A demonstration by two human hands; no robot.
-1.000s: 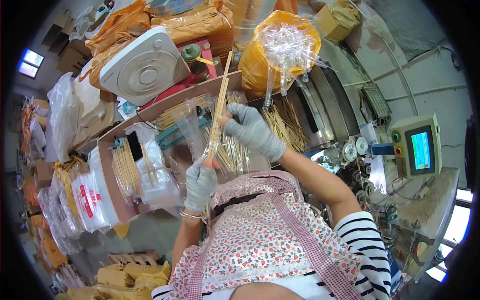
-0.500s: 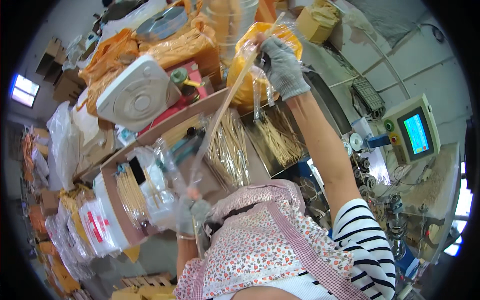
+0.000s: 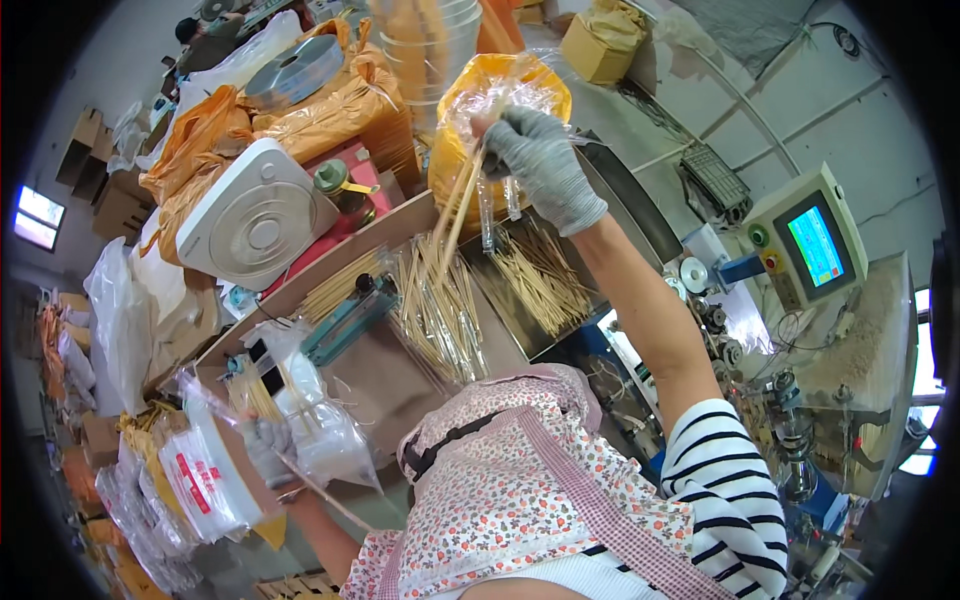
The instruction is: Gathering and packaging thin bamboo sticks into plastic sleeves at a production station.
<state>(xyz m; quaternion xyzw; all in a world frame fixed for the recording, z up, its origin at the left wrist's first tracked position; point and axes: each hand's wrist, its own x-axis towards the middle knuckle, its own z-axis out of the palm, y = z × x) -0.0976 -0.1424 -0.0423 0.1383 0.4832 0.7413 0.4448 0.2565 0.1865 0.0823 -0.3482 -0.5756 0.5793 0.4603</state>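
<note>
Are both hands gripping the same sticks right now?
No, the right hand holds thin sticks by the yellow bag, while the left hand is well apart from them, near the white plastic bags.

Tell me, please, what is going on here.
A person's gloved right hand holds thin sticks near their upper ends, in front of a yellow bag of clear plastic. The left hand, blurred, is by a bunch of sticks at the left; what it holds is unclear. Plastic-wrapped sticks lie in the middle, with loose sticks in a metal tray to their right.
</note>
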